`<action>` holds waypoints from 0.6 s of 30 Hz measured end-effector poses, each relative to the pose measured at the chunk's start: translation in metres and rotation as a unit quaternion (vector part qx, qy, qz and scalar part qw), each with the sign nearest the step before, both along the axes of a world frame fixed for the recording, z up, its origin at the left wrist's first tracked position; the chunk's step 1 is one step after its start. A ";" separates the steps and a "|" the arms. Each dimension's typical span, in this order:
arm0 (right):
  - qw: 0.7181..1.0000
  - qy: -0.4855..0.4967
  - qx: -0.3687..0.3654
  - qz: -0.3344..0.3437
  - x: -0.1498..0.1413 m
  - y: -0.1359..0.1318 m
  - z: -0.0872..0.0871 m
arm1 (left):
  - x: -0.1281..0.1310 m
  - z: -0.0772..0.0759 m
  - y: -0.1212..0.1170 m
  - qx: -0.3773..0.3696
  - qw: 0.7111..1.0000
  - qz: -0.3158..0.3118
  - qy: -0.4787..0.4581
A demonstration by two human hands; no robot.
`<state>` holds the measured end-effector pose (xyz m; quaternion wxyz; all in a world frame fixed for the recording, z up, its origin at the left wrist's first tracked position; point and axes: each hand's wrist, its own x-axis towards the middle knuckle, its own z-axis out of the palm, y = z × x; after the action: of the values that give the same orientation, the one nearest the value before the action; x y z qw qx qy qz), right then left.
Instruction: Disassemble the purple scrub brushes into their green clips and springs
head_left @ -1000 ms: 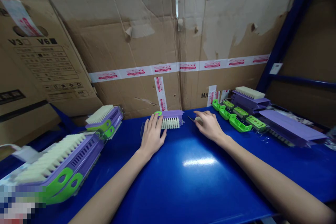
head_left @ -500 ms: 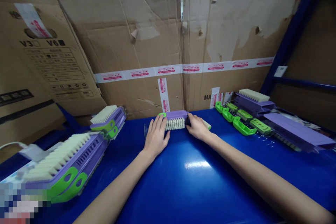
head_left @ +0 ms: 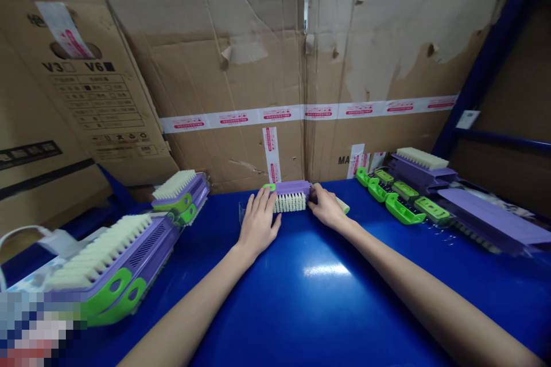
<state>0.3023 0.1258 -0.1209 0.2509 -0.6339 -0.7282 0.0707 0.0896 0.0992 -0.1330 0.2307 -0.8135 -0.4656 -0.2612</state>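
Observation:
A purple brush (head_left: 291, 187) with cream bristles and a green left end lies on its side at the back of the blue table. Its bristles face me. My left hand (head_left: 259, 222) lies over the green end, fingers laid across it and the thumb in front. At the purple right end, the fingers of my right hand (head_left: 326, 207) are curled and pinched together against the brush. Whether they also hold a small part is hidden. Behind the right hand, a pale yellow-green handle-shaped piece (head_left: 343, 206) sticks out, partly covered. Clear film (head_left: 241, 213) shows beside my left hand.
Stacked purple-and-green brushes (head_left: 129, 246) stand at the left, with another pair (head_left: 181, 195) behind. At the right lie green handles (head_left: 403, 210), green rectangular pieces (head_left: 431, 210) and purple brush bodies (head_left: 495, 215). Cardboard (head_left: 224, 86) walls the back; a white plug (head_left: 58, 242) sits left.
The whole view has shifted slightly to the right. My right fingers have curled a little more at the brush's end. The left hand stays on the green end.

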 end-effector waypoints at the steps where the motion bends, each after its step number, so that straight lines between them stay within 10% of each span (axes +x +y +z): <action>1: 1.000 0.000 0.001 0.002 0.001 0.000 0.000 | 0.000 0.000 0.000 0.000 1.000 0.001 0.001; 10: 0.985 -0.152 0.063 -0.043 0.020 -0.018 0.018 | 0.003 0.007 -0.005 -0.011 0.999 0.029 0.018; 18: 0.976 -0.183 -0.025 -0.116 0.044 -0.020 0.027 | 0.003 0.007 -0.007 -0.012 0.998 0.062 0.005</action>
<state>0.3458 0.1058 -0.0938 0.1037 -0.7222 -0.6814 -0.0580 0.0923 0.0927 -0.1256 0.2388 -0.7868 -0.5174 -0.2370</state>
